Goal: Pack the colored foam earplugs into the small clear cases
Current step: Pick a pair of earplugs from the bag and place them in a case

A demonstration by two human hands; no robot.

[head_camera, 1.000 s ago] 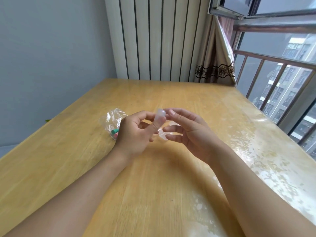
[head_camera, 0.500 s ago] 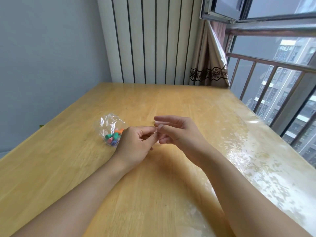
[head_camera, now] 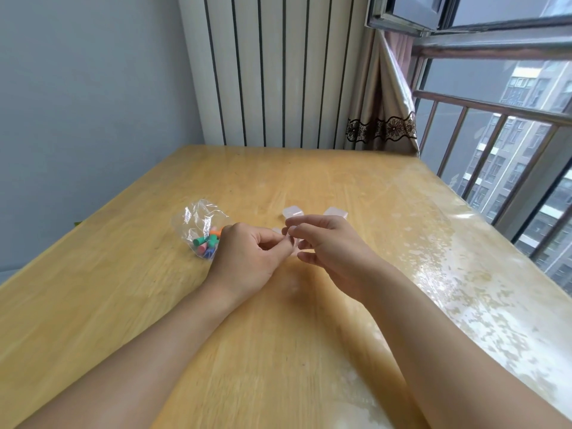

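A small clear plastic bag (head_camera: 198,222) lies left of centre on the wooden table (head_camera: 130,292), with several colored foam earplugs (head_camera: 206,243) inside: green, orange, pink, blue. My left hand (head_camera: 247,261) and my right hand (head_camera: 335,252) meet fingertip to fingertip low over the table. Both pinch one small clear case (head_camera: 294,246), which the fingers mostly hide. Whether its lid is up cannot be told. Two more small clear cases (head_camera: 292,212) (head_camera: 335,212) stand on the table just beyond my right hand.
A white ribbed radiator (head_camera: 272,69) stands behind the table's far edge, and a tied curtain (head_camera: 383,119) hangs at the far right corner. Window bars (head_camera: 495,150) run along the right side. A grey wall (head_camera: 86,88) runs along the left.
Both hands have lowered toward the table and closed in on the case, which was held up in my left fingers. The view has tilted, bringing the two standing cases into sight.
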